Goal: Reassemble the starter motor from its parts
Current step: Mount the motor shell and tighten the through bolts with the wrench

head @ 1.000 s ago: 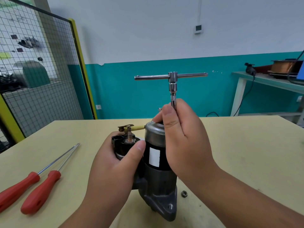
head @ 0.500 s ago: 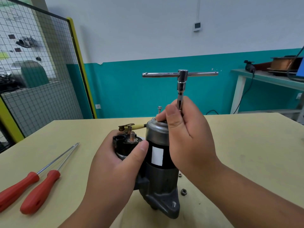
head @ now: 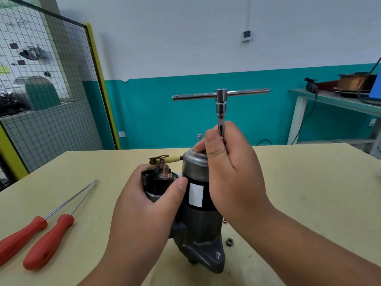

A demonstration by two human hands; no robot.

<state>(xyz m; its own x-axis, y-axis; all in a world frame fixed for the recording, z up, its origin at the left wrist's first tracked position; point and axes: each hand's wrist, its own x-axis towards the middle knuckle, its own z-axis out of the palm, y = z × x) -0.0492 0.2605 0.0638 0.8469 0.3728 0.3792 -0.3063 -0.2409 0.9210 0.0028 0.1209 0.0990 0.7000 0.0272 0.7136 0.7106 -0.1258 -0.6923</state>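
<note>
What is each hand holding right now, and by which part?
Right hand: grip on the T-handle wrench, low on its shaft. Left hand: holds the starter motor around the solenoid.

Teal-and-white wall (head: 185,48), mesh partition (head: 51,120) left, bench (head: 329,101) right.

The starter motor (head: 194,170) stands upright on the table (head: 309,193), dark body, grey cap, white label facing us. A chrome T-handle wrench (head: 221,98) rises vertical over the cap, a bolt (head: 199,137) poking up beside it; loose nut (head: 229,241) by the base.
</note>
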